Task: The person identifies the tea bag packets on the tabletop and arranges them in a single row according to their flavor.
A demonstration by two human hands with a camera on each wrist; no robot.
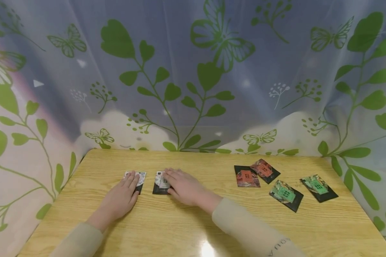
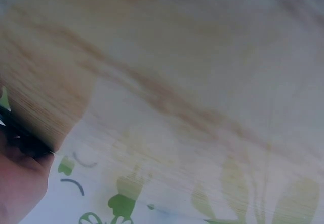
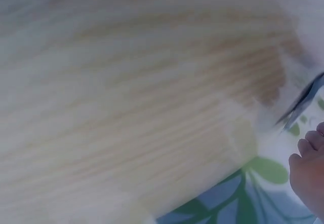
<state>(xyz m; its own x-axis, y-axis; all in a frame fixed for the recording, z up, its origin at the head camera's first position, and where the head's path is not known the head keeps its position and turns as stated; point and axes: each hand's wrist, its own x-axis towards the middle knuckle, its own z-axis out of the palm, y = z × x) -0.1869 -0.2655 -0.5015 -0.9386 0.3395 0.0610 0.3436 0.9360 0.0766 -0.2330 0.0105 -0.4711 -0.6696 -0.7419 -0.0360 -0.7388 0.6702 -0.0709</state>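
In the head view, my left hand (image 1: 123, 194) lies with straight fingers over a small flat black-and-white packet (image 1: 142, 176) and covers much of it. To its right, my right hand (image 1: 183, 185) rests on the right side of a second black packet with a grey-white printed label (image 1: 161, 182). A narrow gap of table separates the two packets. Only the edge of the left hand (image 2: 23, 188) shows in the left wrist view, beside a dark packet edge (image 2: 25, 133). The right wrist view catches part of the right hand (image 3: 310, 171) near a dark packet edge (image 3: 304, 101).
On the right of the wooden table (image 1: 167, 228) lie two red-labelled packets, one (image 1: 248, 177) partly touching or overlapped by the other (image 1: 264, 170). Nearer and further right are two green-labelled packets, one (image 1: 286, 195) left of the other (image 1: 319, 187). A leaf-patterned curtain (image 1: 180, 107) hangs behind.
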